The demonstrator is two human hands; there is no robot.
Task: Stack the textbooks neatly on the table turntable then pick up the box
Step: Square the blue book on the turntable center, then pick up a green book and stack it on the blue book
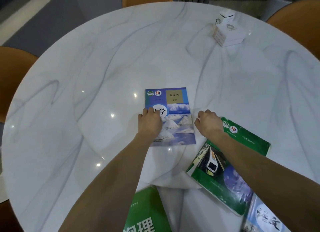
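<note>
Stacking step just begun: left hand (150, 122) lies flat, grip open, pressing the blue book (174, 109) to the tabletop (86, 72), right hand (208, 122) curled, holding nothing, green book (230, 169) under its wrist, box (228, 35) far beyond; next, grasp green book

My arms are bare all the way up, with no sleeves in view. My left hand (150, 122) and right hand (208, 122) are bare too. I see no rings, no watch and no gloves on them.
</note>
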